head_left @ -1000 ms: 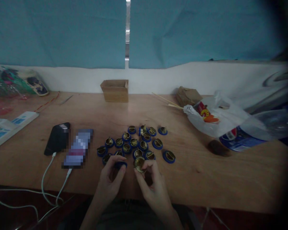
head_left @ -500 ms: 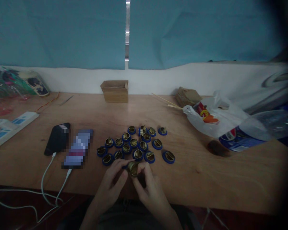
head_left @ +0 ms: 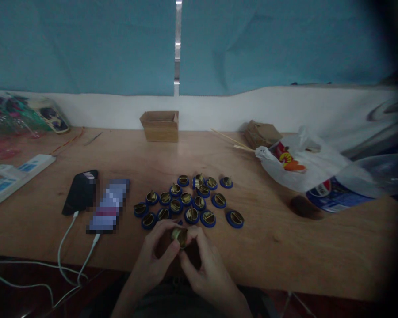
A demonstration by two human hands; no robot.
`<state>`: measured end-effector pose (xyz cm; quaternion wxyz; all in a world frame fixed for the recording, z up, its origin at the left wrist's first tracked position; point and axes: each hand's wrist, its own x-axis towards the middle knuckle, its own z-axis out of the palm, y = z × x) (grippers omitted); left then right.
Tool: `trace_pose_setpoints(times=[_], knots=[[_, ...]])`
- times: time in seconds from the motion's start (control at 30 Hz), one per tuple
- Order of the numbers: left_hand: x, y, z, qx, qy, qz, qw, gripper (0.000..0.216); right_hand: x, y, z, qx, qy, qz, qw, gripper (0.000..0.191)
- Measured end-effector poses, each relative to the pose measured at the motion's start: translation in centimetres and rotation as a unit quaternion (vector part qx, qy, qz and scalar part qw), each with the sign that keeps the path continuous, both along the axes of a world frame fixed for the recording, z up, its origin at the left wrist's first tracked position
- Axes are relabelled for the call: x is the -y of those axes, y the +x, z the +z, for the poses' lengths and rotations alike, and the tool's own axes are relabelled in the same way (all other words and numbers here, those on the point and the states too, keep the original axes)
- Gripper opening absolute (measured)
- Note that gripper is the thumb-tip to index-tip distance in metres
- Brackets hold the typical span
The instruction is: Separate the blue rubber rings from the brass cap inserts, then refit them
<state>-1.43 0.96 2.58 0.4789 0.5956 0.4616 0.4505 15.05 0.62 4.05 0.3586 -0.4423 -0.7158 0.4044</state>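
Between my two hands, close to the table's front edge, is a round brass-coloured metal piece [head_left: 179,237], held up off the wood. My left hand [head_left: 161,249] pinches its left side between thumb and fingers. On the other side, the fingertips of my right hand [head_left: 200,254] grip its right edge. Just beyond my fingers lie several round blue-rimmed pieces [head_left: 192,215] with brass-coloured insides and a bar across each. One more of these blue-rimmed pieces [head_left: 235,218] sits apart to the right. My fingers hide part of the held piece.
A small open cardboard box [head_left: 161,128] stands at the back. Two phones, one black [head_left: 80,192] and one with a lit screen [head_left: 109,205], charge on the left near a power strip [head_left: 23,176]. To the right lie a white plastic bag [head_left: 318,163] and a soda bottle [head_left: 341,194].
The metal piece has turned and shifted slightly left in my fingers. My right thumb has moved lower, and my left thumb now lies over the piece's face.
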Motion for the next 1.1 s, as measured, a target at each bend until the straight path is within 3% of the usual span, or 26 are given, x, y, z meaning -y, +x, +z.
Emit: trace_pose_setpoints(times=[0.7, 0.83, 0.97, 1.1], knots=[[0.12, -0.18, 0.15, -0.013, -0.033, -0.015, 0.999, 0.02, 0.32, 0.07, -0.54, -0.043, 0.076, -0.059, 0.994, 0.029], [0.07, -0.08, 0.15, -0.002, -0.035, -0.021, 0.999, 0.023, 0.54, 0.38, -0.34, -0.049, 0.065, -0.037, 0.996, 0.033], [0.05, -0.09, 0.39, -0.006, -0.048, -0.023, 0.999, 0.025, 0.48, 0.75, -0.01, -0.06, 0.05, -0.008, 0.997, 0.025], [0.09, -0.31, 0.54, -0.02, -0.051, -0.025, 0.998, 0.024, 0.18, 0.7, -0.04, -0.069, 0.066, -0.026, 0.995, 0.021]])
